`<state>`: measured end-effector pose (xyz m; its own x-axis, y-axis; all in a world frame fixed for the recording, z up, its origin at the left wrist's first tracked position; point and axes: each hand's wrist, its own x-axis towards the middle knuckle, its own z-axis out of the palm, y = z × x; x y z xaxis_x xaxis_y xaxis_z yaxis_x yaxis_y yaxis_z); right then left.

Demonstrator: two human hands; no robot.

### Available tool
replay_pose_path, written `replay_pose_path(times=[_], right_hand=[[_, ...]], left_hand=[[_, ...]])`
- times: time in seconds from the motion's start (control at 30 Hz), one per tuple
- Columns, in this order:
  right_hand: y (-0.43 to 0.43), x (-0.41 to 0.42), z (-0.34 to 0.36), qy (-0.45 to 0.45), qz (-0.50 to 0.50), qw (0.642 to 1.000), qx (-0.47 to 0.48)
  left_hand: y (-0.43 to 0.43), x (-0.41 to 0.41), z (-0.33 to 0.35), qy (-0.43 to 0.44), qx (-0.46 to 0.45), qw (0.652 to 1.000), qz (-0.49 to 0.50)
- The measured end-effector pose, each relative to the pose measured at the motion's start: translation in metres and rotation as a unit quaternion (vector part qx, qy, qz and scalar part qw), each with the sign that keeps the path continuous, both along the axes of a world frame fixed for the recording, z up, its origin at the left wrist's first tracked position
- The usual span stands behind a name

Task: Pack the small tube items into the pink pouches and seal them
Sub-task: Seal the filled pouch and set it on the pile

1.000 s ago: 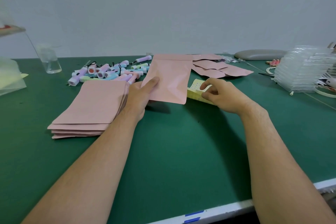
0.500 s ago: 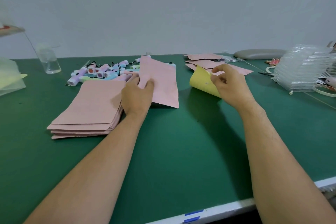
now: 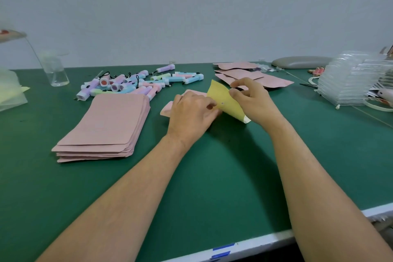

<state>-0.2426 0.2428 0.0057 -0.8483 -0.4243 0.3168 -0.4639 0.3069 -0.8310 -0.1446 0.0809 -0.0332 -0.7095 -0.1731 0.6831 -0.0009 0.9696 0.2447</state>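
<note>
Two bare hands meet over the middle of a green desk (image 3: 212, 176), seen from above, with both forearms reaching in from the bottom of the view. The left hand (image 3: 191, 115) lies knuckles up with its fingers curled. Its thumb and forefinger pinch the near edge of a yellow sheet (image 3: 225, 102). The right hand (image 3: 254, 100) grips the same sheet from the other side, thumb and fingers curled round its upper edge. The sheet curls up off the desk between them and has a white strip at its lower corner. Under the left hand lies one flat pink pouch (image 3: 168, 109), mostly hidden, with only its left end and a bit of its far edge showing.

Near the hands, to their left, sits a neat stack (image 3: 106, 125) of flat pink pouches. A loose pile of pastel tubes (image 3: 136, 85) in purple, blue, green and pink lies behind it, reaching the stack's far edge, and some have black cords. Beyond the right hand, several puffed pouches (image 3: 251, 74) overlap near the desk's far edge.

A clear cup (image 3: 55, 70) stands at the far left. Stacked clear trays (image 3: 350, 83) fill the right side, with a grey pad (image 3: 302, 62) behind them. Blue tape (image 3: 223, 249) marks the desk's white near rim.
</note>
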Motion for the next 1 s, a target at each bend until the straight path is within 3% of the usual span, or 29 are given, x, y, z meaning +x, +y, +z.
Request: replay_pose_path(times=[0.4,1.0], right_hand=[[-0.0039,0.0018,0.0023,0.003,0.055,0.998,0.036],[-0.0038,0.0078,0.0054,-0.007,0.057,0.998,0.03]], left_hand=[[-0.0035,0.0008,-0.0015,0.019,-0.025,0.999,0.029],[-0.0033,-0.0018,-0.0052,0.019,0.017,1.0,0.008]])
